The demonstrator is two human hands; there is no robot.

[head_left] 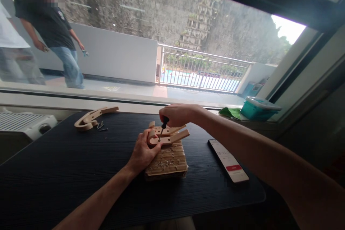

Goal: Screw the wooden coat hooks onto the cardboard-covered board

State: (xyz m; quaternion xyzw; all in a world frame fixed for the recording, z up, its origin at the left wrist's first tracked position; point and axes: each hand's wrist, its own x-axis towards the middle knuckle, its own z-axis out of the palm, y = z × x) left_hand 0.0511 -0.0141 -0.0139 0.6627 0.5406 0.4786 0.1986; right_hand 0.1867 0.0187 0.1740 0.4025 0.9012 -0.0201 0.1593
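Observation:
My right hand (pixel 176 114) is closed round the dark handle of a screwdriver (pixel 164 125). Its shaft slants down to a hole in a curved wooden piece (pixel 176 137), which lies on a block of stacked corrugated cardboard (pixel 167 160). My left hand (pixel 142 150) grips the hooked end of that wooden piece from the left, thumb along its near edge. Just behind it lies a second, similar wooden piece (pixel 161 131), partly hidden by my hands and the screwdriver. Small holes and crumbs mark the cardboard's top.
On the dark table (pixel 81 172), another curved wooden part (pixel 93 118) lies at the back left beside several screws (pixel 101 128). A phone (pixel 229 160) showing a timer rests at the right. A teal box (pixel 260 109) and green cloth (pixel 230 113) sit by the window. Two people walk outside.

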